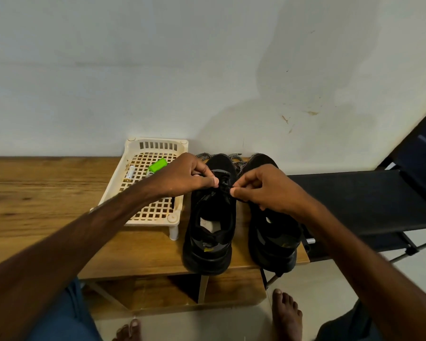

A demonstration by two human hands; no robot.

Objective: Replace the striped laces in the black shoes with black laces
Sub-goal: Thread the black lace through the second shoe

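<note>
Two black shoes stand side by side on the wooden table, heels toward me: the left shoe (pixel 210 232) and the right shoe (pixel 273 242). Striped laces (pixel 237 161) lie loose by the toes near the wall. My left hand (pixel 182 175) and my right hand (pixel 263 188) both pinch a black lace (pixel 224 184) over the tongue of the left shoe, thumb and fingers curled on it. The lace's path through the eyelets is hard to make out against the black upper.
A cream plastic basket (pixel 155 219) stands left of the shoes, holding a green object (pixel 158 165) and a battery (pixel 130 173). A black folding cot (pixel 369 200) sits to the right. The wall (pixel 207 70) is just behind. My bare feet are on the floor below.
</note>
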